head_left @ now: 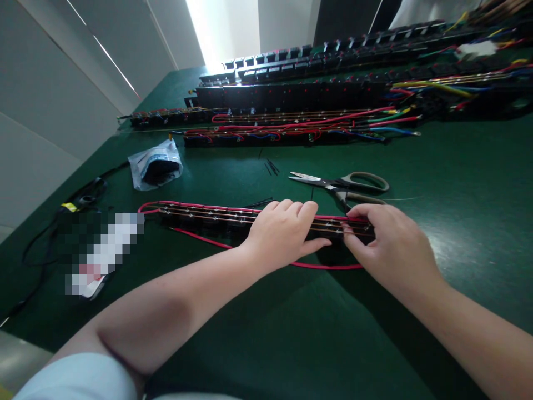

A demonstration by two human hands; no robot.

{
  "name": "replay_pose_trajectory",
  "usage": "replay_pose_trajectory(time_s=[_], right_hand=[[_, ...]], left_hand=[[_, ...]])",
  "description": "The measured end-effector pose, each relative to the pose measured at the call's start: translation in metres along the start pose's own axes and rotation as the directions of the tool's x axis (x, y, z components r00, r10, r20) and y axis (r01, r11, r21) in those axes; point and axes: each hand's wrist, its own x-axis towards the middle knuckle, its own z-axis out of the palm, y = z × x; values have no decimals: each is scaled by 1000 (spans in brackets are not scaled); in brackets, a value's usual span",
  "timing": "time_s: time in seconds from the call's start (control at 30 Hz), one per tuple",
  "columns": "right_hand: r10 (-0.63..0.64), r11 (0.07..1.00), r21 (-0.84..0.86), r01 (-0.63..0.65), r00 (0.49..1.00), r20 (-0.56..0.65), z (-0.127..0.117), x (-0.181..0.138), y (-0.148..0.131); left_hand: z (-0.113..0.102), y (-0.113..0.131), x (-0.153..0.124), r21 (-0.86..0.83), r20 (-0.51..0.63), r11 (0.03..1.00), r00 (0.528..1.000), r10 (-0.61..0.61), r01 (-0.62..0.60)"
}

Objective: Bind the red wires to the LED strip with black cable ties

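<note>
A long black strip assembly (208,214) with copper-coloured bars and soldered points lies across the table in front of me. My left hand (283,230) grips it near its middle, fingers over the far side and thumb along the near side. At its right end, my right hand (391,239) pinches the strip and the red wire on it between thumb and fingers. The red wire (183,204) runs along the far edge and loops round the left end. Another red length (328,267) hangs in a curve on the near side. My palms hide parts of the strip.
Scissors (333,183) lie just beyond my hands, beside small black pieces (272,166). A plastic bag (156,165) and a lanyard with a badge (112,244) are at left. Several similar wired strips (291,130) line the back; a person's hand (499,11) is at far right.
</note>
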Motion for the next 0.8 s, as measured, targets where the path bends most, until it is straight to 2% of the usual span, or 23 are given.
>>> replay_pose_trajectory(time_s=[0.8], right_hand=[[24, 1000, -12, -23, 999, 29, 0, 0, 0]], left_hand=[[-1, -2, 3, -79, 58, 993, 994, -88, 92]])
